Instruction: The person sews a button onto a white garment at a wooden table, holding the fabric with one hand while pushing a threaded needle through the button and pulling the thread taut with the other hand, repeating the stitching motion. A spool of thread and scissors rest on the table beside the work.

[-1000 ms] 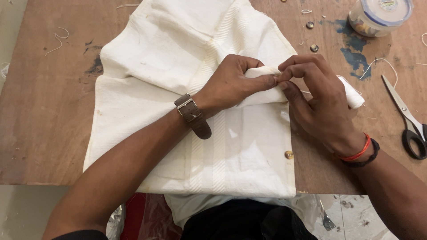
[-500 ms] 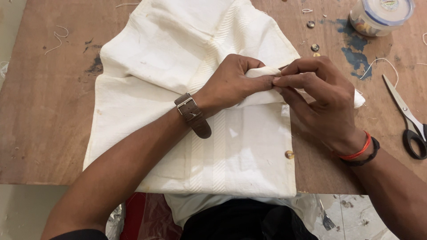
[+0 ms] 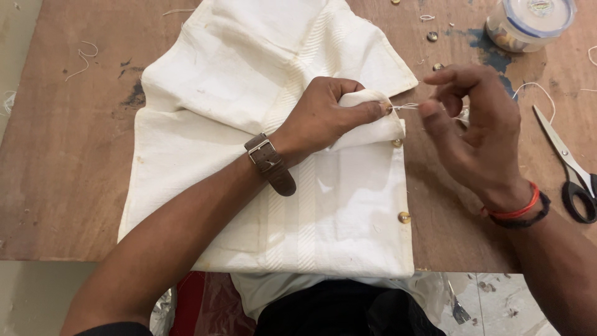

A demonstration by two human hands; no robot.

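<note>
A: Here, your left hand (image 3: 323, 115) bunches the edge of the cream woven cotton garment (image 3: 273, 180) spread on the brown wooden table (image 3: 68, 155), fingers closed firmly on the fold, thumb and forefinger pressing a small brass-coloured button (image 3: 389, 110) at the hem; what is the risk at this point?

B: Chiefly the thin white thread (image 3: 407, 107); it runs taut from the button to your right hand (image 3: 479, 134), and a sharp tug would likely snap it or pucker the cloth; if a needle is on that thread, it is too fine to make out, so a pricked fingertip cannot be ruled out.

A: And the right hand's grip?

B: Narrow; thumb and forefinger are pinched on the thread, the other fingers fanned loosely above; the wrist, with its red and black bands, lies well apart from the black-handled steel scissors (image 3: 575, 174) at the table's right edge.

A: Anything else to watch?

B: Your left forearm, with the brown leather strap watch (image 3: 270, 165), lies across the garment; shifting it could drag the cloth and loosen the fold; two further buttons (image 3: 404, 217) sit along the same hem, and the clear plastic tub with a blue-rimmed lid (image 3: 528, 22) stands near the far corner.
</note>
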